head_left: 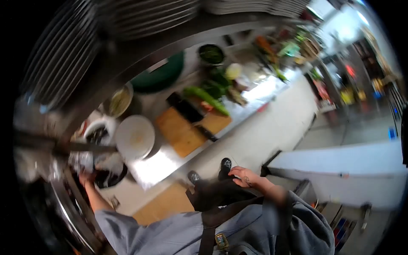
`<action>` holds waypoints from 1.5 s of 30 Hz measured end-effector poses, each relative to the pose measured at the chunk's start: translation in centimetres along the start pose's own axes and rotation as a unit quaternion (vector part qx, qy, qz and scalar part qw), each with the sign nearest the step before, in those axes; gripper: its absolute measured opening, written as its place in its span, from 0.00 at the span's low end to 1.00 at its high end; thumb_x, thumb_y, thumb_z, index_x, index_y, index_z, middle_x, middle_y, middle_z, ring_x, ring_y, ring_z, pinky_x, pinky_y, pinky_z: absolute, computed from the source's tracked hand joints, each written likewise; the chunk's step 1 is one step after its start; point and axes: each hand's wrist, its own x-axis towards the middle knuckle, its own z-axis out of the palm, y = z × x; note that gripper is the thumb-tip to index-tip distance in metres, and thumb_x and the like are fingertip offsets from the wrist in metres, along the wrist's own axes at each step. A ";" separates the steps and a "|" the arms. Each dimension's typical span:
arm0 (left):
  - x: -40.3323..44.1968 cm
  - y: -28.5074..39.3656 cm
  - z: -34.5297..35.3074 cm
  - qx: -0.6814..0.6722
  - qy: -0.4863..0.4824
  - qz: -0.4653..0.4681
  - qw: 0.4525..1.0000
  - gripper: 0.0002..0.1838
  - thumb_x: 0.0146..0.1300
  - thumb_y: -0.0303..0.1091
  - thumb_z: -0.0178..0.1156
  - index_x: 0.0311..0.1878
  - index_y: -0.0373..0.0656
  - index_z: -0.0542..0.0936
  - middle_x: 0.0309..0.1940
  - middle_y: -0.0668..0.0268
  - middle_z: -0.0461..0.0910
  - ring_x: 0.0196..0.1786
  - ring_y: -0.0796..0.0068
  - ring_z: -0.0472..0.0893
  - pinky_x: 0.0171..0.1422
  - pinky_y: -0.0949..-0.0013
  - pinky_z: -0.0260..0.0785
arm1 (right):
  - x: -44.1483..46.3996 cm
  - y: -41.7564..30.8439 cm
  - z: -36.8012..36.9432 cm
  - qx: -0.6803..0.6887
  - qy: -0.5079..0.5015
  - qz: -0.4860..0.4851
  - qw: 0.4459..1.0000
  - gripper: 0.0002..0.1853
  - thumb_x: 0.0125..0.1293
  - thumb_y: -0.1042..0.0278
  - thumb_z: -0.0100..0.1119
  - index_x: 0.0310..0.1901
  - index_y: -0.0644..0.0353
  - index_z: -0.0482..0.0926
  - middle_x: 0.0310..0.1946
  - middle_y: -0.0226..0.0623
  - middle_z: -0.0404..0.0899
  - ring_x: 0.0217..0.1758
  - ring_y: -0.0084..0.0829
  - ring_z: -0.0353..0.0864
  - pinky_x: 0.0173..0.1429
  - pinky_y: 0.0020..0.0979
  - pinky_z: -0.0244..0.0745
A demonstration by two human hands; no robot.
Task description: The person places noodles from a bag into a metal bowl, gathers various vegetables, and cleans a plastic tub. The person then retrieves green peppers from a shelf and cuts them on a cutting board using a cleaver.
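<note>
Here's my left hand (87,177), stretched out low and well to the left of the cutting board (176,131), right up against a pale, see-through bundle (80,161). Can't tell whether my fingers are closed around it; they're too small and blurred. That bundle sits beyond the round white container (129,138), on the side away from the cutting board, next to a black bag (120,176). My right hand (242,175) hangs to the right of the cutting board, off the bench (153,168), fingers loosely bent, nothing in them.

So the step in hand looks like a left-handed reach at the bundle and bag. From here, I'd judge, the move calls for a sure hold and a path clear of the container. On the cutting board lies a dark knife (187,109), with a long green vegetable (208,100) just behind it, both well apart from either hand.
</note>
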 end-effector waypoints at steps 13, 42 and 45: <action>6.0 4.7 -4.4 0.023 0.260 -0.219 0.940 0.18 0.59 0.46 0.57 0.53 0.58 0.81 0.44 0.63 0.83 0.42 0.60 0.82 0.45 0.56 0.77 | -10.5 4.1 3.7 -0.020 0.096 0.308 0.946 0.17 0.56 0.65 0.57 0.49 0.54 0.76 0.45 0.44 0.77 0.48 0.46 0.77 0.52 0.41 0.73; -13.9 -11.6 10.0 -0.512 -0.125 -0.127 0.840 0.13 0.59 0.21 0.56 0.47 0.44 0.73 0.26 0.66 0.71 0.22 0.72 0.69 0.31 0.64 0.69 | -4.9 2.5 4.7 0.010 0.030 0.192 0.981 0.15 0.56 0.69 0.56 0.46 0.60 0.76 0.37 0.44 0.80 0.42 0.45 0.79 0.49 0.37 0.74; -25.0 -17.6 14.2 -0.465 -0.160 -0.228 0.840 0.13 0.60 0.22 0.47 0.45 0.49 0.73 0.29 0.68 0.74 0.32 0.70 0.72 0.39 0.52 0.66 | -3.7 3.7 3.6 0.026 0.030 0.161 0.986 0.14 0.56 0.69 0.56 0.44 0.61 0.77 0.36 0.47 0.80 0.42 0.45 0.80 0.49 0.37 0.75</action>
